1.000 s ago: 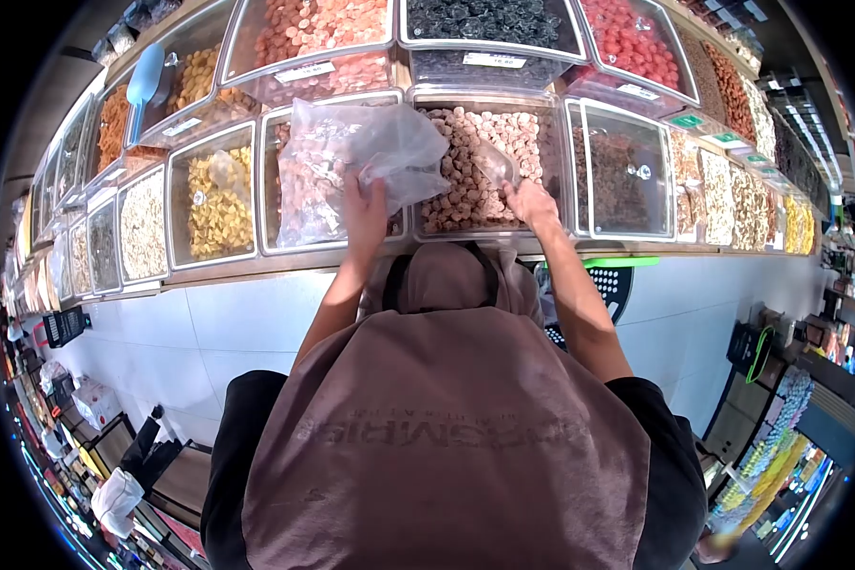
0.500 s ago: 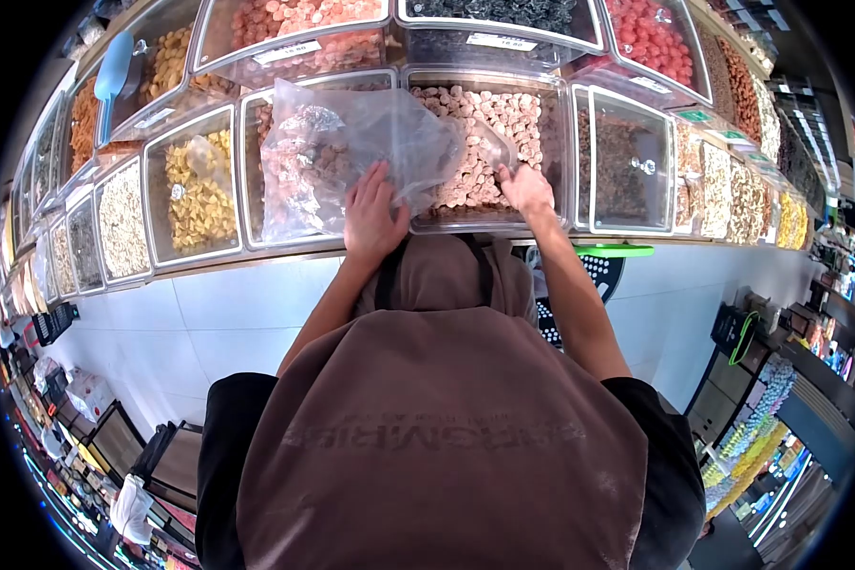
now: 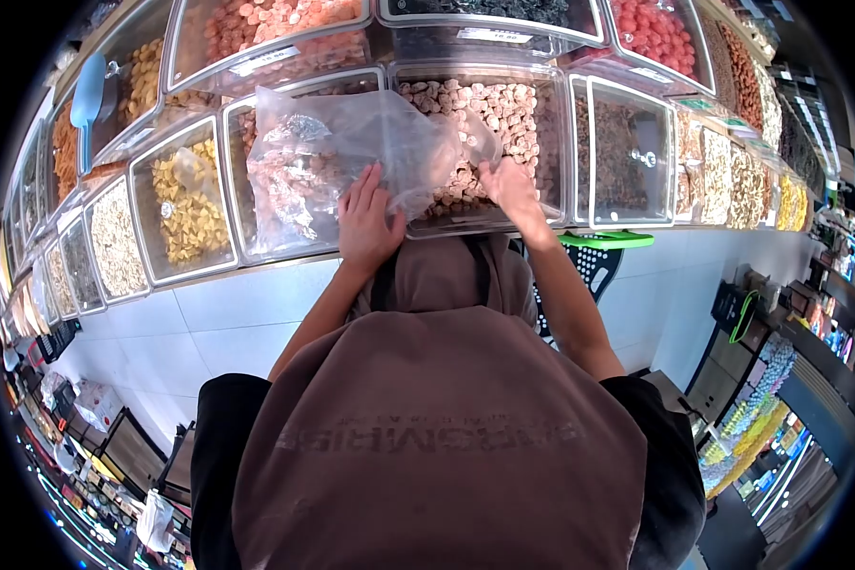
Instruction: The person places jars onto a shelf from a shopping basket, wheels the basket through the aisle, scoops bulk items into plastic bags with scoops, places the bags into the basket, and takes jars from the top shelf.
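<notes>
A clear plastic bag (image 3: 299,180) with wrapped pieces inside lies over a lidded bin on the left, its loose end reaching across the neighbouring bin. My left hand (image 3: 369,226) holds the bag near its lower edge, fingers over the film. In my right hand (image 3: 513,190) is a transparent scoop (image 3: 484,142), gripped by its handle. The scoop's bowl is over the pale pinkish dried pieces (image 3: 518,109) in the uncovered bin (image 3: 562,161), close to the bag's right end. What the scoop carries is hard to make out.
Closed bins flank the uncovered one, with yellow pieces (image 3: 192,204) at left and dark pieces (image 3: 622,152) at right. An upper row of bins (image 3: 294,47) runs behind. A light blue scoop (image 3: 87,100) stands at far left. Below the counter is a black basket with a green handle (image 3: 608,240).
My right hand and the scoop have shifted left, toward the bag. Some pieces in the uncovered bin look displaced. My left hand stays on the bag; the view has shifted slightly.
</notes>
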Motion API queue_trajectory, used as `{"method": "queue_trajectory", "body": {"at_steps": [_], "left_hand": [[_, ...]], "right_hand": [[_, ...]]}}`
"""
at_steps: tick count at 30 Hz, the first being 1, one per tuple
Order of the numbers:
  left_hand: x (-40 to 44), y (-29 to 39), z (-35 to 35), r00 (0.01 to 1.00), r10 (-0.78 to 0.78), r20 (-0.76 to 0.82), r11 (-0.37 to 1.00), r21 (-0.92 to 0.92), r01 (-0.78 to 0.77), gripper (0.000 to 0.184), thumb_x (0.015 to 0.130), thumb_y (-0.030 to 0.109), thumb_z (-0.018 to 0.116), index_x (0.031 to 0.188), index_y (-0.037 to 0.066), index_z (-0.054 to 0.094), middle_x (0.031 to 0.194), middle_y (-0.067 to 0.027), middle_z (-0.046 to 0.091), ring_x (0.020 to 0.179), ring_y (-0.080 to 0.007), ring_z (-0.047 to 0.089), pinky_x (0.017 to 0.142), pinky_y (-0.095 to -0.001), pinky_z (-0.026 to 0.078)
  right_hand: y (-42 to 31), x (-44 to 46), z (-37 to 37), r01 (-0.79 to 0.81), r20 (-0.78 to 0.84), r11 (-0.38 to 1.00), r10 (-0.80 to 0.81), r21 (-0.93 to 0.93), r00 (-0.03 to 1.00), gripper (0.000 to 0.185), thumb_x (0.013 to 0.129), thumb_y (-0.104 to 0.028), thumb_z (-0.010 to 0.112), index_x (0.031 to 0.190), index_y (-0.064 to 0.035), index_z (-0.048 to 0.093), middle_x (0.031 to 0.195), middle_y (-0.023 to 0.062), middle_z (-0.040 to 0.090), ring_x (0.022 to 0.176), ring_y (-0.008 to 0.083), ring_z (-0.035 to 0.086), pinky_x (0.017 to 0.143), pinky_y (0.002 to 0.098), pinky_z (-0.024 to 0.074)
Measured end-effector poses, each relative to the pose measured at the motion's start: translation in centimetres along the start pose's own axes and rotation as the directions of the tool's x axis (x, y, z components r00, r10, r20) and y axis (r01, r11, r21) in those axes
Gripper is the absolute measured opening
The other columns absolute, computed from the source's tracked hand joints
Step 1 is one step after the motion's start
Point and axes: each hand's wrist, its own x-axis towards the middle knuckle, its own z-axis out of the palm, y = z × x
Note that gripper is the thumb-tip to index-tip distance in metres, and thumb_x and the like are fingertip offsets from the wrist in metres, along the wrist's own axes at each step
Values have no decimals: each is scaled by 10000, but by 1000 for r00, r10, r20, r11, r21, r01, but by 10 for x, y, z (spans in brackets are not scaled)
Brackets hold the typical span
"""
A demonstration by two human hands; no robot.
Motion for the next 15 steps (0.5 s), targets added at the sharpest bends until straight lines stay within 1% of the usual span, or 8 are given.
{"method": "queue_trajectory", "body": {"at_steps": [1, 3, 4, 6, 7, 8, 10, 15], "left_hand": [[-1, 0, -1, 1000, 2, 4, 1000, 4, -2, 227, 767, 165, 694, 928, 49, 583, 1425, -186, 513, 1350, -339, 459, 1057, -490, 361], [-1, 0, -2, 1000, 8, 6, 1000, 11, -8, 226, 769, 166, 694, 926, 49, 583, 1426, -187, 512, 1346, -340, 462, 1056, -491, 361], [0, 0, -1, 1000, 13, -3, 1000, 9, -13, 226, 769, 164, 694, 925, 45, 581, 1421, -190, 515, 1347, -340, 463, 1058, -491, 362], [-2, 1, -1, 1000, 13, -14, 1000, 15, -13, 226, 769, 162, 694, 924, 42, 580, 1417, -194, 518, 1348, -340, 464, 1059, -492, 362], [-2, 1, 0, 1000, 22, -21, 1000, 18, -21, 227, 769, 158, 693, 924, 37, 580, 1415, -200, 518, 1352, -343, 462, 1064, -492, 361], [-3, 0, 0, 999, 29, -26, 999, 22, -28, 227, 769, 155, 692, 924, 32, 579, 1413, -207, 519, 1356, -345, 459, 1069, -492, 359], [-3, 1, 0, 1000, 21, -20, 999, 28, -21, 229, 769, 151, 690, 926, 28, 579, 1413, -214, 518, 1359, -347, 457, 1075, -492, 357], [-2, 2, -4, 1000, 24, -15, 999, 24, -24, 227, 771, 144, 685, 928, 20, 580, 1416, -227, 514, 1363, -353, 453, 1092, -492, 347]], "right_hand": [[8, 7, 4, -3, 1, 1000, 3, 4, 1000, 482, 1007, -430, 481, 816, -28, 666, 656, 93, 619, 562, 221, 596, 622, 449, 535], [20, 26, 1, -226, 364, 867, 55, 445, 930, 497, 989, -472, 512, 814, -16, 600, 638, 84, 589, 483, 207, 531, 438, 371, 434], [20, 32, 3, -225, 363, 866, 55, 447, 930, 497, 989, -472, 512, 814, -16, 600, 638, 84, 589, 483, 207, 531, 438, 371, 434], [8, 36, 9, -578, 625, 523, 107, 626, 773, 476, 996, -389, 515, 639, -75, 532, 494, 22, 453, 397, 145, 392, 392, 345, 315], [-3, 35, 27, -511, 526, 493, 120, 704, 842, 494, 1001, -390, 500, 604, -96, 489, 484, 6, 405, 368, 123, 340, 349, 328, 252], [-10, 37, 50, -416, 407, 519, 137, 747, 903, 520, 983, -440, 509, 656, -39, 565, 527, 63, 506, 404, 167, 439, 394, 387, 371], [-23, 46, 72, -265, 11, 847, 294, 461, 956, 583, 944, -495, 542, 736, 42, 633, 608, 145, 608, 485, 228, 550, 508, 433, 477], [-21, 42, 49, -365, 216, 700, 295, 614, 931, 657, 921, -572, 585, 746, 60, 628, 627, 133, 600, 473, 212, 524, 448, 404, 411]]}}
